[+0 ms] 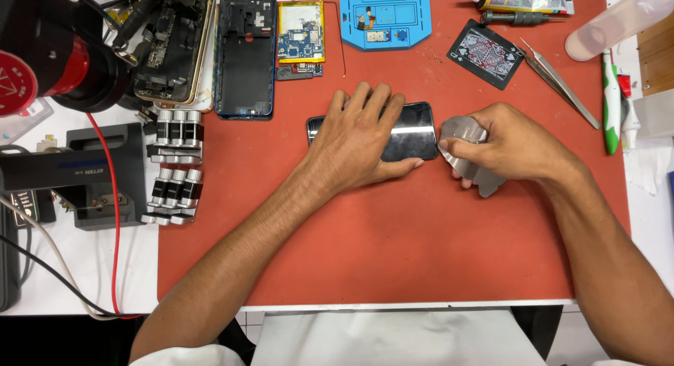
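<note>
Pressing flat on the black phone point(411, 131), the left hand point(358, 145) lies open — the right hand point(509, 145) pinches a thin metal pick point(463, 131) at the phone's right edge

A red mat point(393, 247) covers the white bench point(49, 275). Along its far edge lie a bare phone frame point(245, 57), a circuit board point(301, 35), a blue tray point(385, 16), a playing card point(486, 54) and tweezers point(558, 82). 2 rows of clamps point(174, 168) sit left of it.

You are at a phone repair bench: red work mat point(393, 254), opened phone frame point(245, 57), loose circuit board point(300, 36), tweezers point(559, 80), clamps point(177, 127).
</note>
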